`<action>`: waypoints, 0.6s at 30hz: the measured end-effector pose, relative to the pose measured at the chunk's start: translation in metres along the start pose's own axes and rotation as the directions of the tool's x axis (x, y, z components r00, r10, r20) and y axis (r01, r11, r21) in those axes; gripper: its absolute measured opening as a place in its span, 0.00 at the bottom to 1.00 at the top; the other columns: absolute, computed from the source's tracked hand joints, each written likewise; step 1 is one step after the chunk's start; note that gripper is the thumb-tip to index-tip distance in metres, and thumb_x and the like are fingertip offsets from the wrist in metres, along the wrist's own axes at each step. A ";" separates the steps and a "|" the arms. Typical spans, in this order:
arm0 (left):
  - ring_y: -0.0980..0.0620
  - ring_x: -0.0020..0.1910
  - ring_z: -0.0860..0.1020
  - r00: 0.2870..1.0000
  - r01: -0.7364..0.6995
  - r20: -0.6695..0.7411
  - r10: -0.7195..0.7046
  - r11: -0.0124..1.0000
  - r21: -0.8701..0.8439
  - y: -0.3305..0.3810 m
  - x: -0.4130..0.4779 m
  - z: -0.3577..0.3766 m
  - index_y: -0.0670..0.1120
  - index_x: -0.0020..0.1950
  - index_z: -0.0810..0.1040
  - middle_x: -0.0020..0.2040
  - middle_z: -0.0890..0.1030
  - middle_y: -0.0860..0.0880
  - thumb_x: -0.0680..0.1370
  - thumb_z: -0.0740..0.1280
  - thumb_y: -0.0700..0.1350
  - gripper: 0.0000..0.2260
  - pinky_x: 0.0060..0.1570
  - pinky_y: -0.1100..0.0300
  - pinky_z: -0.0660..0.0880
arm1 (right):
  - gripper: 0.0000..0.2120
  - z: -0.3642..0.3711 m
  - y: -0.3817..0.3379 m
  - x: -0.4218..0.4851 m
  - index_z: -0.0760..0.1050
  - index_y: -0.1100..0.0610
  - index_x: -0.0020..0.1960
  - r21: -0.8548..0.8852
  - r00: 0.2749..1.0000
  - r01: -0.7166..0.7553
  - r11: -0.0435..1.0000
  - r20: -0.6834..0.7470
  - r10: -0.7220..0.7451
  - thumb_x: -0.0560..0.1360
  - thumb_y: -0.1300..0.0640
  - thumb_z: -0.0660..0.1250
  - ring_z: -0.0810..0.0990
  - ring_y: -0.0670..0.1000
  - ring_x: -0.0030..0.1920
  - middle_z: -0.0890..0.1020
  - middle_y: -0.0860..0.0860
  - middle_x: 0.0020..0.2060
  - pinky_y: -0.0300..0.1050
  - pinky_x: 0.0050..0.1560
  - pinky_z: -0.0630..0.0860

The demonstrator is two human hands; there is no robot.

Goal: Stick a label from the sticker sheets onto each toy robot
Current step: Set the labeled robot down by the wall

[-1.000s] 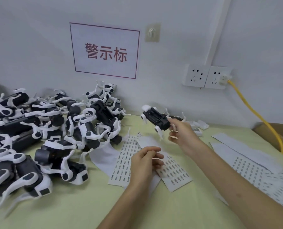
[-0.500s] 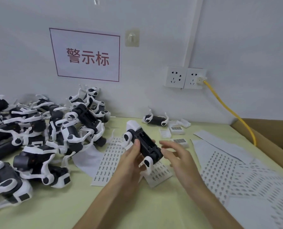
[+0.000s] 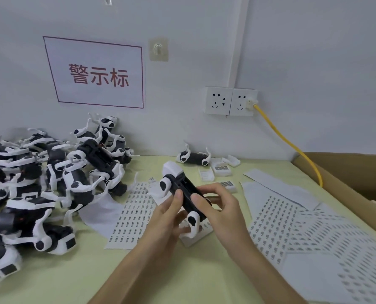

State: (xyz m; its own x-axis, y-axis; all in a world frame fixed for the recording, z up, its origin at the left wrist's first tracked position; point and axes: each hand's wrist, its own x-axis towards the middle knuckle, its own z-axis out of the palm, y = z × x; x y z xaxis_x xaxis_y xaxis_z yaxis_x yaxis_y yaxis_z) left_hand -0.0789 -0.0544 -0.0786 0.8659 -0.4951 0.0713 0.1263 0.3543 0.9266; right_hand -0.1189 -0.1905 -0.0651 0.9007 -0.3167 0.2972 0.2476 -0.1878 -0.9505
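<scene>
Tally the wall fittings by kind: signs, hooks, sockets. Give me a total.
sign: 1
hook: 1
sockets: 2
Total: 4

Pale wall (image 3: pixel 314 62) with 2 sockets (image 3: pixel 231 101) behind yellow-green table (image 3: pixel 77 277)

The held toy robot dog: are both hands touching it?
Touching. Head view: left hand and right hand both grip the toy robot dog, thumbs on its body.
</scene>
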 end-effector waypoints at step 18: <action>0.45 0.54 0.86 0.991 0.132 0.016 -0.133 0.991 0.036 0.005 0.001 -0.001 0.51 0.62 0.85 0.56 0.87 0.43 0.78 0.59 0.67 0.27 0.48 0.52 0.81 | 0.03 -0.006 -0.002 0.006 0.78 0.41 0.48 -0.114 0.992 -0.054 0.992 0.108 0.067 0.78 0.45 0.72 0.75 0.42 0.30 0.79 0.45 0.41 0.32 0.31 0.68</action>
State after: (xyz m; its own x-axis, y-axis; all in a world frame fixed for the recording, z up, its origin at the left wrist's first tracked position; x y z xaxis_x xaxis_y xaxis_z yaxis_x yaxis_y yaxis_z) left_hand -0.0768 -0.0524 -0.0740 0.8337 -0.5503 -0.0466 0.2220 0.2566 0.9407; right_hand -0.1157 -0.1972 -0.0605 0.9486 -0.2260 0.2215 0.1560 -0.2750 -0.9487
